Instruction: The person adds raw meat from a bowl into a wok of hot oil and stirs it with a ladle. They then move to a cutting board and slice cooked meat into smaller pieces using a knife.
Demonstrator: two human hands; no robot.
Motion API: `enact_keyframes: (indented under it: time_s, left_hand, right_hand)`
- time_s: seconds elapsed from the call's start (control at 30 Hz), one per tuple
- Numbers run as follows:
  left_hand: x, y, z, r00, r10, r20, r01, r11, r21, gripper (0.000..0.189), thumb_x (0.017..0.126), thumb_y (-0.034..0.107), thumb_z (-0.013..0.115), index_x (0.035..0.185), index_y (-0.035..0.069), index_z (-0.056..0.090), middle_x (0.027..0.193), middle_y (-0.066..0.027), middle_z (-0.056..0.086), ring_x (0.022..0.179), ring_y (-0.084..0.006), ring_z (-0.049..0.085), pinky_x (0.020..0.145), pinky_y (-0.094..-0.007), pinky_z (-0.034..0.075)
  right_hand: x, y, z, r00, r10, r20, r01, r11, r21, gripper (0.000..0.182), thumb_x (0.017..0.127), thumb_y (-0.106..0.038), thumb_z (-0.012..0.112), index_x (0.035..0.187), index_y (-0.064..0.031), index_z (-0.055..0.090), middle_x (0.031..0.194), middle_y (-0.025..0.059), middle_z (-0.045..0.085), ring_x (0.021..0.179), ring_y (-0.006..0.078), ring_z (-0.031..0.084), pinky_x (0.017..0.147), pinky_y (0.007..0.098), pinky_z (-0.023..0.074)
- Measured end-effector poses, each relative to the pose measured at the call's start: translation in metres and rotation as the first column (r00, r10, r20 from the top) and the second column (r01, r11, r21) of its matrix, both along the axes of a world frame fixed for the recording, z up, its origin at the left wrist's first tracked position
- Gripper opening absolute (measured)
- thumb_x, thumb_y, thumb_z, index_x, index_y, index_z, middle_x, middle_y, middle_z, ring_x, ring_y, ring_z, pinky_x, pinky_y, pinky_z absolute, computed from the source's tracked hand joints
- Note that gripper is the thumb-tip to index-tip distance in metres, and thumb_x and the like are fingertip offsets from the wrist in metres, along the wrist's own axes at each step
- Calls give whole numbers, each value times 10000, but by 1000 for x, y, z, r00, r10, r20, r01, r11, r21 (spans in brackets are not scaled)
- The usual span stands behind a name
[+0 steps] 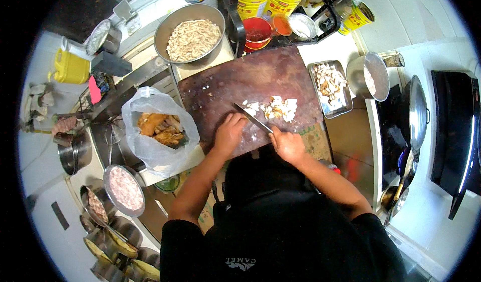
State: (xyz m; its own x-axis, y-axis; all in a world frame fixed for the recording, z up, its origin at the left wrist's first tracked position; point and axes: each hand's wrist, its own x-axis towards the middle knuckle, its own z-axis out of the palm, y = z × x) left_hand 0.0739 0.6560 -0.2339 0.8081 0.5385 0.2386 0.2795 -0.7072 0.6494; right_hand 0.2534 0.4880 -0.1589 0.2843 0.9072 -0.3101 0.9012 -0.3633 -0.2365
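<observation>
My right hand is shut on the handle of a kitchen knife, whose blade slants up and left over a dark cutting board. Close to the blade's left side, my left hand rests on the board with bent fingers. Whether anything lies under those fingertips is hidden. A few white slices lie just past the blade. Right of them is a loose pile of chopped pale pieces with brown edges. Left of the board, an open plastic bag holds brown, cooked-looking meat pieces.
A metal tray of chopped pieces adjoins the board's right edge. Behind stand a large steel bowl of pale food, a red container and a black rack. Bowls of minced food are at left; a lidded wok is at right.
</observation>
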Motion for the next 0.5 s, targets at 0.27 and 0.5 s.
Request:
enact_keyframes:
  time_s: [0.27, 0.5]
  left_hand:
    - [0, -3, -1, 997, 28, 68, -26, 999, -30, 254, 870, -5, 610, 1086, 78, 714, 1158, -82, 680, 1088, -333, 656, 892, -428, 577]
    - [-3, -3, -10, 995, 57, 87, -55, 998, -28, 264, 873, -10, 609, 1101, 68, 716, 1173, -87, 683, 1086, -332, 658, 902, -426, 576]
  right_hand:
    - [-3, -13, 13, 999, 15, 37, -16, 1000, 6, 272, 1063, -339, 561, 1165, -92, 610, 677, 208, 689, 627, 443, 692, 580, 564, 558]
    - [5, 4, 37, 999, 37, -3, -37, 999, 0, 262, 1068, -349, 537, 1114, -101, 609, 682, 199, 693, 621, 436, 698, 564, 566, 560]
